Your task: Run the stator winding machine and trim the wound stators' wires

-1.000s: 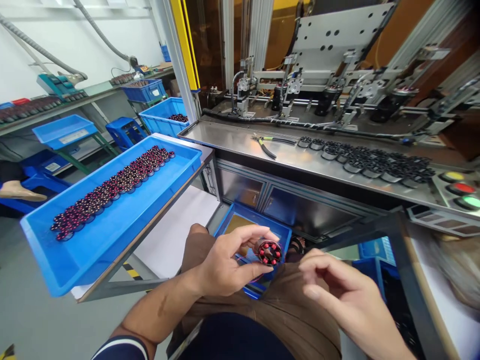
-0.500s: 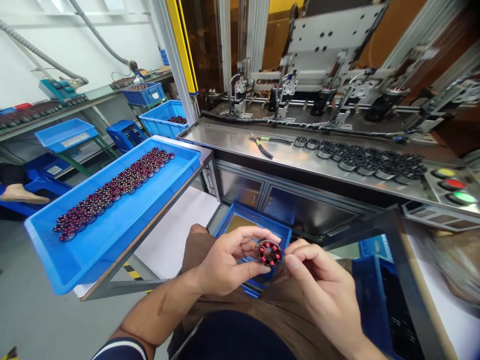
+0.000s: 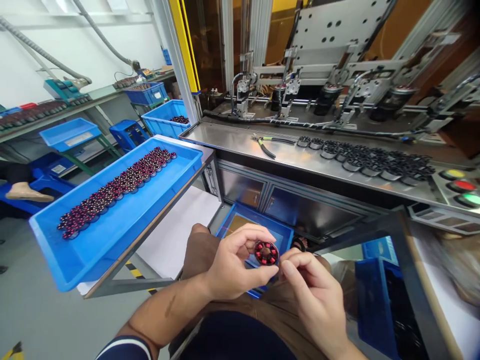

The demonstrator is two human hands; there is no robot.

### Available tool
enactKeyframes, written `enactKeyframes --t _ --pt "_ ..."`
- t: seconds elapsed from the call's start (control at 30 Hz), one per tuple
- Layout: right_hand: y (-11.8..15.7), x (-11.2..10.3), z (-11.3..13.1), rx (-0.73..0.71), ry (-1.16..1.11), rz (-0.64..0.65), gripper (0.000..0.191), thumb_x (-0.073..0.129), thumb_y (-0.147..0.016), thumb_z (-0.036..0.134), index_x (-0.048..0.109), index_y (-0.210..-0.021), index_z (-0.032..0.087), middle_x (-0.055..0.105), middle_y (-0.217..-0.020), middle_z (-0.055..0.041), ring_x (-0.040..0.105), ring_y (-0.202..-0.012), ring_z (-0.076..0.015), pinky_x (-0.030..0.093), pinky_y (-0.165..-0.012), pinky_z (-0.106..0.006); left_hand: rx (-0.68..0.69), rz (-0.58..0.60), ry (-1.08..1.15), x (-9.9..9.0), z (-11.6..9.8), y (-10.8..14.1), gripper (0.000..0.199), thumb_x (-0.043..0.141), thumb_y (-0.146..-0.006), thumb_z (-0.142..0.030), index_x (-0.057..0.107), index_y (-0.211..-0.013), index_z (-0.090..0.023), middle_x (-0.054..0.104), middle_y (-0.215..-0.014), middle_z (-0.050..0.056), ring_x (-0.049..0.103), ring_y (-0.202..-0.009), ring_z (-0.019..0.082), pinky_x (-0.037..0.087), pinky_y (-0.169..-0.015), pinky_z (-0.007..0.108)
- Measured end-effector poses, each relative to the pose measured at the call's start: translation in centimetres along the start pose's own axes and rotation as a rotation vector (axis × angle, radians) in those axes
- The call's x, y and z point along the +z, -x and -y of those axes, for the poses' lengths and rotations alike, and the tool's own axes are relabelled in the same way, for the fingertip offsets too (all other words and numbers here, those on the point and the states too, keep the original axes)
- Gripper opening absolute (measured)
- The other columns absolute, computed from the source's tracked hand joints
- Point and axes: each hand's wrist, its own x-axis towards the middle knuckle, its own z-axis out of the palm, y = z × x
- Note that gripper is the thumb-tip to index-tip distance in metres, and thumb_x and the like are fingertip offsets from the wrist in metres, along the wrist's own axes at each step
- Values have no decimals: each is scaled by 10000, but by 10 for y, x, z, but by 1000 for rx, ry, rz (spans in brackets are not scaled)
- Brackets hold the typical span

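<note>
Gripping a small coil-wound ring by its edge, the left hand sets fingers above and thumb below, right of centre in the lower half of the frame. That hold leaves the red windings uncovered and facing up, probably so they can be seen. The right hand has thumb and forefinger pinched together just beside the rim; whether a fine wire lies between them, I cannot tell. Both hands are above a blue bin, perhaps so that it catches scraps. Similar wound parts lie in a packed band in the blue tray at left, likely grouped for easy reach, while pliers rest apart from dark rings on the metal ledge
</note>
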Motion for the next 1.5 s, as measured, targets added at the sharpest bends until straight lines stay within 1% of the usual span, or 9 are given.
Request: enactKeyframes --t 0.13,0.27,0.53,0.73,0.8,1.07,1.2,1.33,1.5 --pt "-3 -1 0 -39 -49 15 110 654 -923 296 568 -966 242 550 -882 -13 561 -831 -136 510 -734 -241 229 21 -348 -1 -8 0 489 805 -672 -69 650 -1123 -177 697 -1056 105 705 -903 187 598 -745 258" --pt "-5 2 7 -34 -50 69 95 594 -956 248 558 -873 219 522 -875 -23 532 -815 -138 490 -706 -245 348 51 -499 -1 -15 -2 436 790 -690 -87 641 -1090 -172 725 -990 101 717 -890 191 612 -782 295" --pt "2 12 -14 151 -176 -70 192 483 -1029 281 526 -853 217 556 -853 -5 520 -786 -116 457 -715 -227 288 -25 -447 -4 -11 -2 405 791 -680 -111 671 -1063 -168 736 -990 102 727 -895 191 612 -794 283" --pt "-6 5 -3 -67 -68 -66 175 683 -907 282 591 -1051 245 576 -1041 -45 570 -993 -166 488 -859 -286 339 1 -517 -6 -14 -4 422 783 -670 -84 670 -1070 -161 740 -977 106 729 -881 184 609 -805 280" --pt "-10 5 2 -118 3 -35 106 686 -900 238 617 -980 234 576 -986 -40 572 -944 -161 487 -821 -283 349 18 -512 -6 -14 -4 429 792 -671 -82 667 -1074 -158 739 -983 106 728 -880 177 607 -799 267" --pt "-12 8 -7 109 -72 -134 122 621 -957 291 632 -864 213 610 -858 -25 584 -819 -139 493 -742 -250 245 3 -406 -8 -11 -2 405 780 -672 -98 689 -1060 -166 748 -993 102 726 -889 191 609 -810 291" --pt "-6 4 -9 71 -169 -75 215 731 -870 342 679 -1050 236 649 -934 -47 628 -881 -169 542 -803 -272 146 -27 -272 -13 -6 0 442 818 -658 -106 703 -1080 -168 740 -1017 106 719 -930 199 613 -803 274" --pt "-1 3 -7 71 -140 22 57 718 -878 272 693 -883 221 633 -829 -36 618 -796 -157 534 -702 -252 76 -18 -191 -14 -3 2 453 814 -664 -96 703 -1097 -168 728 -1063 112 718 -929 194 614 -803 269" --pt "1 4 -5 -14 -69 -50 109 638 -925 165 666 -839 226 632 -805 -24 614 -799 -139 503 -658 -224 100 3 -233 -13 -7 0 448 826 -656 -103 709 -1083 -167 735 -1037 107 715 -926 199 611 -822 285"
